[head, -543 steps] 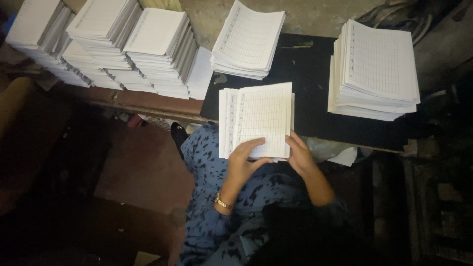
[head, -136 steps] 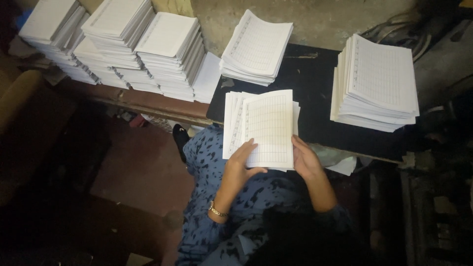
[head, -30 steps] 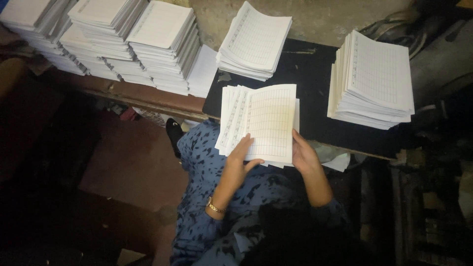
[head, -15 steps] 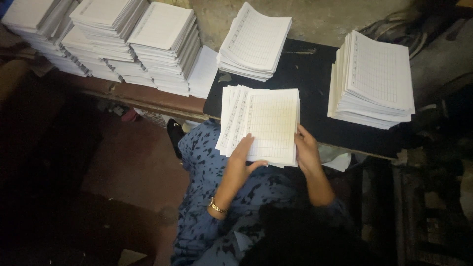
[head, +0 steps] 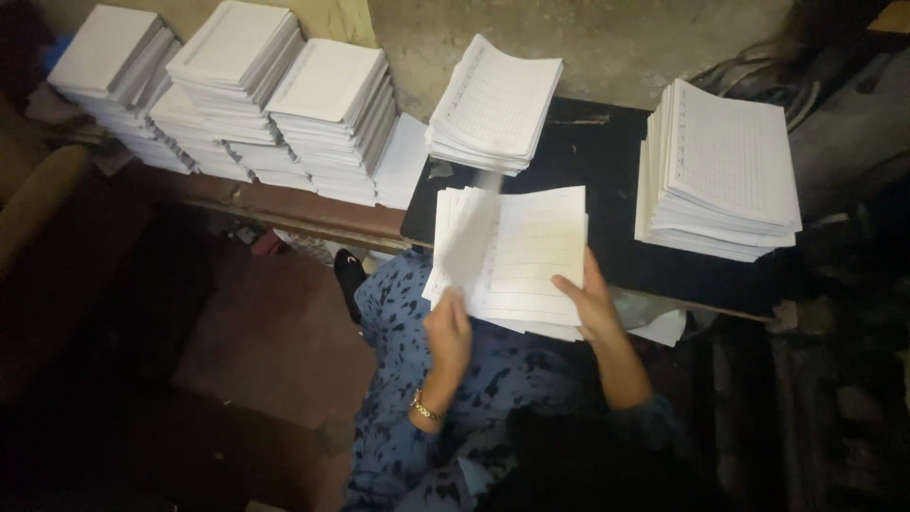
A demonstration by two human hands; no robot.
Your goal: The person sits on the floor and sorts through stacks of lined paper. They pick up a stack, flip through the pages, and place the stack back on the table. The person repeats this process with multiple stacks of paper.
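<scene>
A stack of ruled white paper sheets (head: 531, 256) lies at the near edge of a black table (head: 607, 190). My right hand (head: 588, 301) rests on the stack's lower right corner, fingers spread on the top sheet. My left hand (head: 448, 327) pinches the lower left of a single sheet (head: 469, 237), which is lifted and blurred, curling over the stack's left side. A gold bracelet (head: 425, 409) circles my left wrist.
Another pile of ruled sheets (head: 493, 104) sits at the table's far left, and a thick pile (head: 720, 171) at its right. Several tall stacks of white paper (head: 237, 85) line a low bench to the left. My blue patterned clothing (head: 474, 379) fills the foreground.
My left hand has lifted one sheet from the left side of the stack; half a second ago the sheets lay flat. My right hand stays on the lower right corner.
</scene>
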